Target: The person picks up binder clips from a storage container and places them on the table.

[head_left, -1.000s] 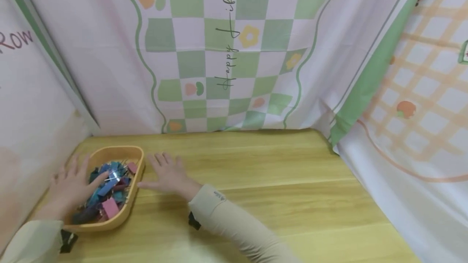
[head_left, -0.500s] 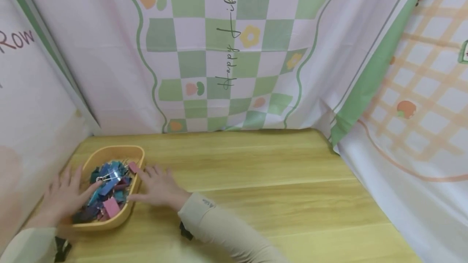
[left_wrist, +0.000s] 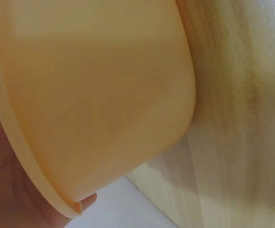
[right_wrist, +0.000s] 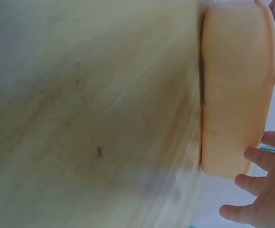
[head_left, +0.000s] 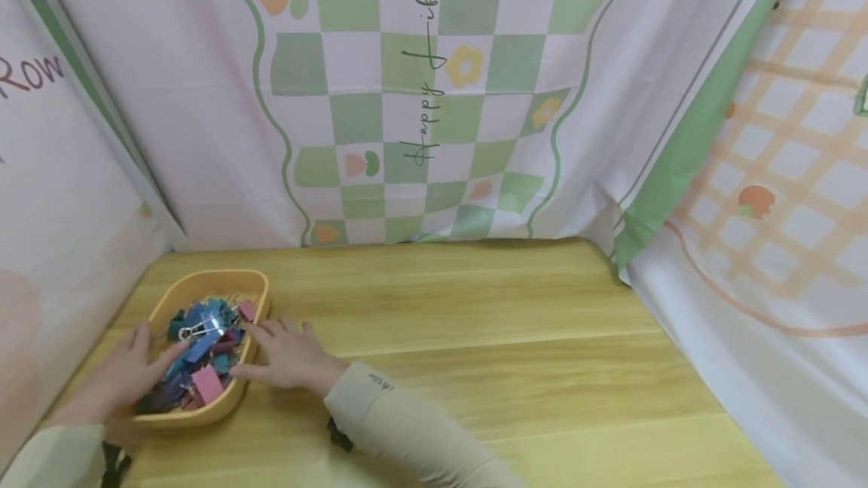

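Observation:
A yellow-orange plastic bin (head_left: 233,395) stands on the left of the table, heaped with binder clips (head_left: 203,349) in blue, teal, purple and pink. My left hand (head_left: 125,371) grips its left rim, thumb over the clips and fingers outside. In the left wrist view a fingertip (left_wrist: 88,202) shows past the rim. My right hand (head_left: 291,356) lies at the right rim, its thumb reaching over the edge. Seen from the right wrist, the spread fingers (right_wrist: 259,157) are fairly straight, some touching or close beside the outer wall.
The wood-grain table (head_left: 488,367) stretches away to the right of the bin. A checked cloth (head_left: 407,96) hangs behind it, with white cloth (head_left: 61,209) at the left and a plaid-printed one (head_left: 780,172) at the right. Dark wrist straps (head_left: 339,435) show below the sleeves.
My right hand has moved left from the bare table to the bin's right rim. My left hand has come down at the left rim, its fingers drawing in from a wide spread.

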A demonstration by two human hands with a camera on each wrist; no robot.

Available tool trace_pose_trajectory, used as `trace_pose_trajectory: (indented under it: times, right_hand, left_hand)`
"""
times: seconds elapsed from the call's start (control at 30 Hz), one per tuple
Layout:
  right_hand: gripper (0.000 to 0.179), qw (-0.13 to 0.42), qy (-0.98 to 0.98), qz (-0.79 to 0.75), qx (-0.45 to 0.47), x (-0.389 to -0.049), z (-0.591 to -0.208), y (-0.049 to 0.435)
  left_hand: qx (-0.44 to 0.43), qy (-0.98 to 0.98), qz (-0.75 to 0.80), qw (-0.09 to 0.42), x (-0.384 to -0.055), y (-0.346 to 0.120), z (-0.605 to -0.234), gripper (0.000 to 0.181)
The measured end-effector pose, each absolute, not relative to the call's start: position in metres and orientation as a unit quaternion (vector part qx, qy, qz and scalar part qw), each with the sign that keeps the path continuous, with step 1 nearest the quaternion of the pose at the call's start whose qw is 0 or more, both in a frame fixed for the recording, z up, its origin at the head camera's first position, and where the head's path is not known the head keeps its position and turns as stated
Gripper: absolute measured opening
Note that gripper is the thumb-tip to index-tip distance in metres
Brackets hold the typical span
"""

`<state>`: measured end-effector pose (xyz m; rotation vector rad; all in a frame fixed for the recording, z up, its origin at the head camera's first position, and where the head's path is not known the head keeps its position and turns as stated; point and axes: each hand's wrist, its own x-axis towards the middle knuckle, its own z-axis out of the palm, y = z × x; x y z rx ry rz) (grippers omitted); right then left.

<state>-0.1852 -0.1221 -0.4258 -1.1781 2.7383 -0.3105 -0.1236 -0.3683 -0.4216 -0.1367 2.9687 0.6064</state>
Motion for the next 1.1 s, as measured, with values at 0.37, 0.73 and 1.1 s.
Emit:
trace_pose_trajectory:
  times: [0.37, 0.73, 1.1]
  right_hand:
    - [0.072, 0.084, 0.908, -0.104, -0.396, -0.187, -0.426, -0.123]
    - [0.077, 0.092, 0.904, -0.124, -0.398, -0.194, -0.431, -0.111]
    - [0.080, 0.089, 0.899, -0.137, -0.407, -0.203, -0.434, -0.086]
  left_hand:
    - [-0.046, 0.978, 0.194, 0.064, -0.122, -0.367, -0.416, 0.094]
    - [-0.025, 0.980, 0.187, 0.056, -0.121, -0.363, -0.411, 0.083]
    - [0.013, 0.978, 0.205, 0.031, -0.120, -0.348, -0.412, 0.079]
